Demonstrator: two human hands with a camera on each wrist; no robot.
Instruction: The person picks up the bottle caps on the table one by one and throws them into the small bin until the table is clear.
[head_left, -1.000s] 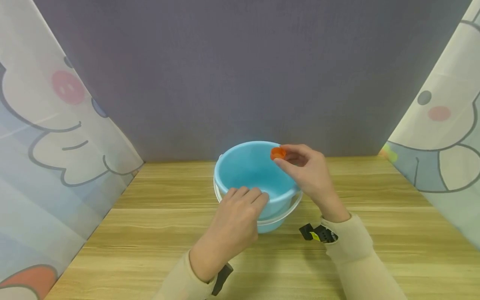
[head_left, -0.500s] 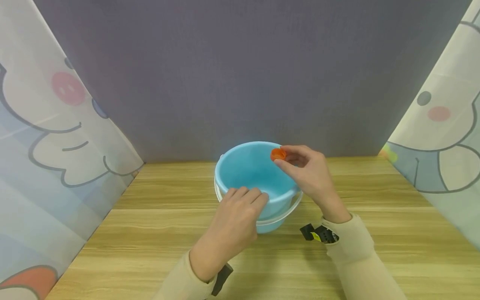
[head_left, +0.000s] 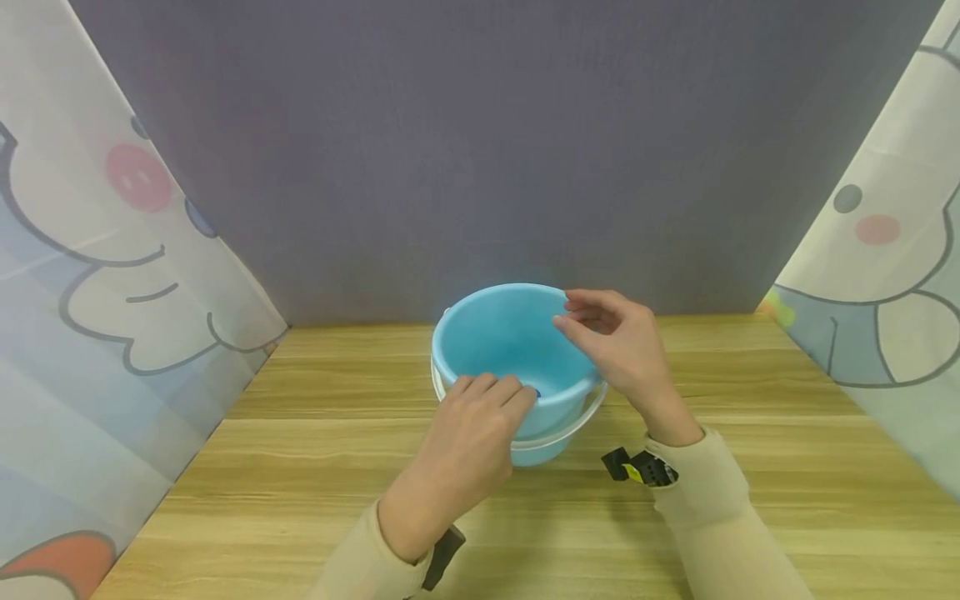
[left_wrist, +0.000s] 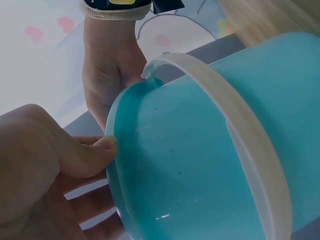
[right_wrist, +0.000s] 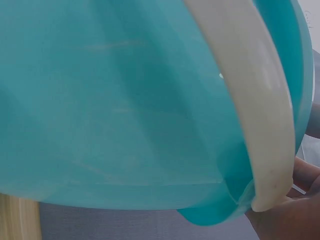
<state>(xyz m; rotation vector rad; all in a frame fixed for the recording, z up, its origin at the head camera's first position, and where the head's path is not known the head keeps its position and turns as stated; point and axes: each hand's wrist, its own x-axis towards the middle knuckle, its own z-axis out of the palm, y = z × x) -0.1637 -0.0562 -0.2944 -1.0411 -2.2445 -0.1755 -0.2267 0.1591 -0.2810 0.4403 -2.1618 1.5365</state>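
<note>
A light blue bucket [head_left: 517, 333] stands on the wooden table, its mouth tilted toward me. My left hand [head_left: 480, 425] grips the near rim; in the left wrist view its thumb [left_wrist: 90, 155] presses the outer side while the fingers [left_wrist: 95, 202] reach inside. At the right rim, my right hand [head_left: 618, 342] hovers over the mouth with thumb and fingertips apart and nothing between them. A small dark blue spot [head_left: 537, 393] shows inside the bucket beside my left fingers; what it is cannot be made out. The near part of the bucket's inside is hidden.
The bucket's white handle [head_left: 558, 437] hangs down over its near side. A grey panel [head_left: 510, 150] rises behind the wooden tabletop [head_left: 322, 467]. Cartoon-printed curtains stand to the left [head_left: 135, 267] and right [head_left: 892, 250].
The small orange, round cap-like piece has left my right hand, whose fingers hardly moved, and is out of sight. The dark blue spot now shows in the bucket. My left hand stays put.
</note>
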